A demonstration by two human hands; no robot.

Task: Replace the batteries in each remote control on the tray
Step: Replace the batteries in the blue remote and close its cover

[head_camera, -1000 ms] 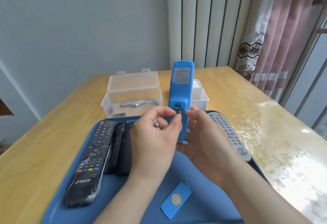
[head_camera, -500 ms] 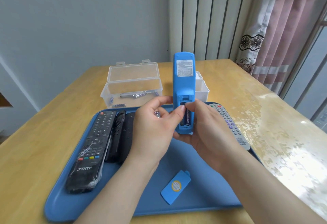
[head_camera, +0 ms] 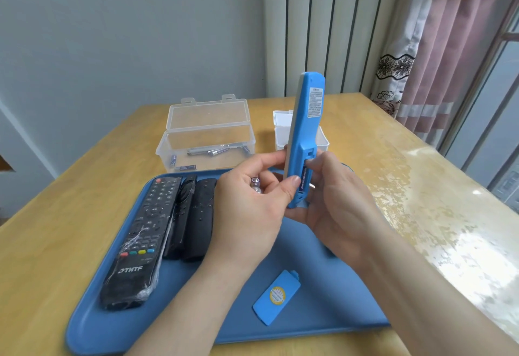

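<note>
A blue remote (head_camera: 307, 119) stands upright above the blue tray (head_camera: 174, 324), its open battery bay turned to the right. My left hand (head_camera: 250, 209) grips its lower edge with thumb and forefinger and also holds a silver battery (head_camera: 255, 184) in the palm. My right hand (head_camera: 337, 209) holds the remote from the right, its fingertips at a battery seated in the bay. The blue battery cover (head_camera: 276, 296) lies on the tray near me.
A large black remote (head_camera: 140, 240) and two slim black ones (head_camera: 196, 215) lie on the tray's left side. A clear lidded box (head_camera: 207, 136) with several batteries and a small white box (head_camera: 280, 131) stand behind the tray on the wooden table.
The blue remote has turned about its long axis, so its back now faces right instead of toward me. Both hands stayed on it, slightly lifted.
</note>
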